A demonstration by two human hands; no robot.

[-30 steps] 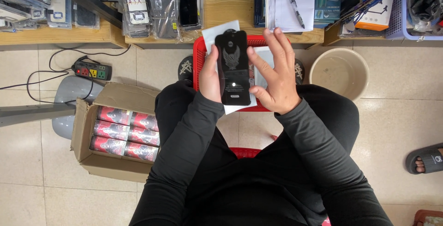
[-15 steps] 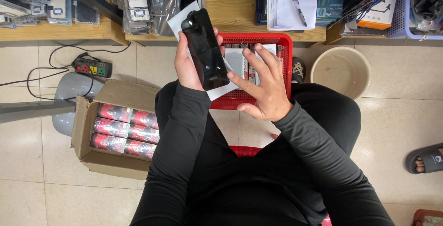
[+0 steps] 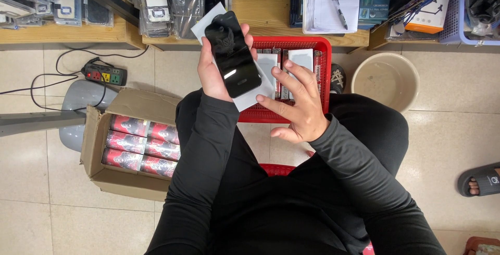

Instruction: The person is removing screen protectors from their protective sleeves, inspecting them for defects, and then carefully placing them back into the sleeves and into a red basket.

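My left hand (image 3: 212, 73) holds up a glossy black phone-shaped panel (image 3: 232, 53) together with a white sleeve (image 3: 254, 94) behind it, tilted to the left. My right hand (image 3: 294, 101) is spread open just right of it, fingertips close to the sleeve's lower edge, holding nothing. Both hover over a red plastic basket (image 3: 326, 57) that holds several white packets standing upright. I wear black sleeves and sit with my knees apart.
An open cardboard box (image 3: 99, 130) of red packages sits at my left. A beige bucket (image 3: 385, 78) stands to the right, a power strip (image 3: 105, 74) at far left. Wooden shelves (image 3: 271, 10) with stock run along the top. Another person's sandalled foot (image 3: 479, 179) is at right.
My left hand has swung the black panel and sleeve up and to the left, tilting it. My right hand came off it, lowered, and opened over the basket.
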